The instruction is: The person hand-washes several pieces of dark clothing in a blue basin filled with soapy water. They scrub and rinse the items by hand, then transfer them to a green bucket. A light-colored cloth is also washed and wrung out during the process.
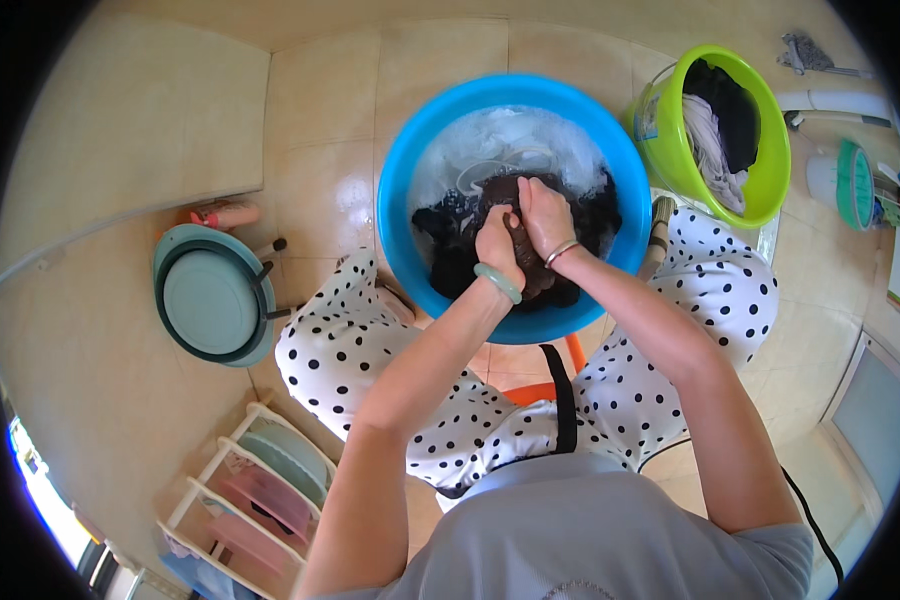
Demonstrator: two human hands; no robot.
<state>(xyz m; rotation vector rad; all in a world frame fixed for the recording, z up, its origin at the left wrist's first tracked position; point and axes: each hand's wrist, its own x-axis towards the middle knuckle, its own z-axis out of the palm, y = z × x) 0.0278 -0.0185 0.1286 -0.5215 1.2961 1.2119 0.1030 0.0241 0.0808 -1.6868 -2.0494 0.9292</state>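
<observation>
My left grip (497,240) and right grip (547,215) are both closed on the dark brown cloth (532,265), side by side with the knuckles close together. The cloth is over the near half of the blue basin (393,190), bunched, with one end hanging toward the near rim. Around it lies black fabric (600,210), and white suds (560,140) gather at the far side.

To work this well, I would keep each grip firm on its own fold and let the wrists do the rubbing, so that cloth moves against cloth rather than against my skin. Shifting to a fresh fold now and then should treat the piece evenly. I would stay low and central, since splashes could reach my polka-dot trousers (340,365), and keep the green jade-like bangle (500,283) and silver-coloured bracelet (562,252) from snagging the fabric.
</observation>
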